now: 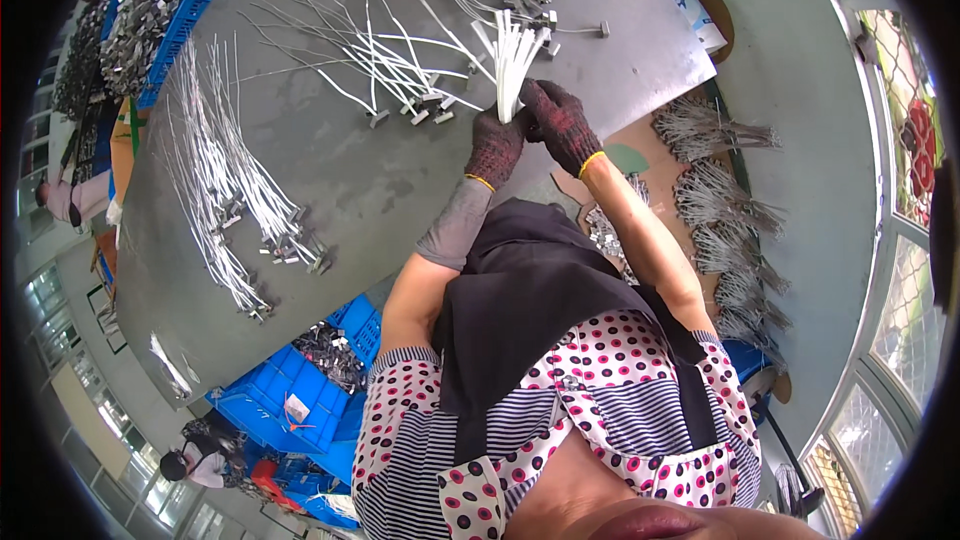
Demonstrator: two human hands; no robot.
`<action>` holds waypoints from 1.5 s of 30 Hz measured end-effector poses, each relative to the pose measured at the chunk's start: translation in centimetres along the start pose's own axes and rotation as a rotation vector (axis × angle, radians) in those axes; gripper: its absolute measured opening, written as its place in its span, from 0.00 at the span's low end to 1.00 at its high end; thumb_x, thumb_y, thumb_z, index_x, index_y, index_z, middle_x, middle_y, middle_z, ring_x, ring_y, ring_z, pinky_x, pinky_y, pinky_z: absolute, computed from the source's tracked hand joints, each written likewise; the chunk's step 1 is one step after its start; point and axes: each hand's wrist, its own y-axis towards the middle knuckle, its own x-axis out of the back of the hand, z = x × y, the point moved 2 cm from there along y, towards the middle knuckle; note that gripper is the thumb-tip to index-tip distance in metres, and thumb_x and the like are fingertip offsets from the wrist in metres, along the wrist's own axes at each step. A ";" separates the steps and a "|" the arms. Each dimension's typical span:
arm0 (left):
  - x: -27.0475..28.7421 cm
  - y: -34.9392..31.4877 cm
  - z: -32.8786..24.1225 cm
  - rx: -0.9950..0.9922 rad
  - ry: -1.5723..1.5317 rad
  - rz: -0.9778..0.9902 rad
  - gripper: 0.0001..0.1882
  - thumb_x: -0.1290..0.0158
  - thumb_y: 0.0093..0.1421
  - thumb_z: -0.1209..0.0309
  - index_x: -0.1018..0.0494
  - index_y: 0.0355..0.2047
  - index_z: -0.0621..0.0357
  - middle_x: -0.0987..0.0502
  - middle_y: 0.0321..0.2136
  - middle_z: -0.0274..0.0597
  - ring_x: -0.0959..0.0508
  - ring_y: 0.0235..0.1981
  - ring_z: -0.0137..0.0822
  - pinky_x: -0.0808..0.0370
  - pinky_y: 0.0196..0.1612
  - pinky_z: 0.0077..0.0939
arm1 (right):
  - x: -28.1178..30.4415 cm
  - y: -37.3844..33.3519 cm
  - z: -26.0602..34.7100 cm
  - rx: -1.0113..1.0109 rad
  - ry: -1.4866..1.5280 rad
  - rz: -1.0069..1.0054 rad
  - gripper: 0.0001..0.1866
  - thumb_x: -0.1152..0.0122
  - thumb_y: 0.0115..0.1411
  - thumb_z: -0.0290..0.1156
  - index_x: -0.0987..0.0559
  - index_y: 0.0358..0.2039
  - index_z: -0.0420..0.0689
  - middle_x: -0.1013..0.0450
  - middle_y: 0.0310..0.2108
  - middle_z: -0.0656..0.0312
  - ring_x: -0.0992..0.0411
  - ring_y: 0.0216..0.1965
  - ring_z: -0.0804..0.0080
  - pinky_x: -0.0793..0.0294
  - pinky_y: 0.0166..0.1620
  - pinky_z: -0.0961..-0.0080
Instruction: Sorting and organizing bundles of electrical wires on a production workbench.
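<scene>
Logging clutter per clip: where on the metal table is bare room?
Bare table lies between the left hand and the left tie pile. Crowded: loose ties ahead; the held bundle under the right hand.

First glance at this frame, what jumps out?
Two dark knit-gloved hands, left hand and right hand, meet at the near edge of the grey metal table, gripping a bundle of white ties that stands up from them. More ties with small metal clips lie fanned over the table's left and middle. Blue crates of metal clips sit at the table's far left corner, and bundled ties are stacked to the right.
</scene>
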 end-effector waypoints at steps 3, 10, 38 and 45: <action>1.9 1.1 -1.3 0.136 -0.131 0.057 0.13 0.40 0.60 0.66 0.22 0.35 0.66 0.19 0.27 0.39 0.22 0.27 0.28 0.25 0.32 0.29 | -1.0 1.8 0.7 0.026 -0.079 0.027 0.36 0.41 0.62 0.53 0.30 0.56 0.31 0.23 0.38 0.45 0.22 0.31 0.63 0.22 0.35 0.70; 8.0 3.2 -0.9 0.314 -0.003 -0.154 0.19 0.39 0.57 0.54 0.19 0.39 0.57 0.17 0.29 0.43 0.17 0.29 0.40 0.23 0.34 0.36 | 1.3 7.9 0.7 0.361 -0.938 -0.611 0.28 0.39 0.57 0.54 0.25 0.50 0.47 0.25 0.47 0.51 0.28 0.50 0.48 0.28 0.50 0.53; -3.5 1.6 3.5 0.478 -1.217 0.222 0.16 0.40 0.60 0.70 0.28 0.46 0.63 0.22 0.33 0.50 0.19 0.34 0.50 0.18 0.41 0.54 | 16.6 -23.7 -21.2 -0.200 -0.368 -0.230 0.22 0.40 0.59 0.48 0.18 0.36 0.38 0.24 0.25 0.60 0.27 0.27 0.71 0.27 0.35 0.72; -1.0 3.1 -0.5 0.373 -1.159 -0.002 0.14 0.39 0.60 0.68 0.28 0.44 0.55 0.21 0.29 0.48 0.19 0.29 0.48 0.18 0.37 0.51 | 23.2 -30.4 -27.1 -0.396 -0.459 -0.301 0.20 0.40 0.61 0.47 0.18 0.34 0.39 0.22 0.26 0.60 0.25 0.29 0.69 0.27 0.37 0.73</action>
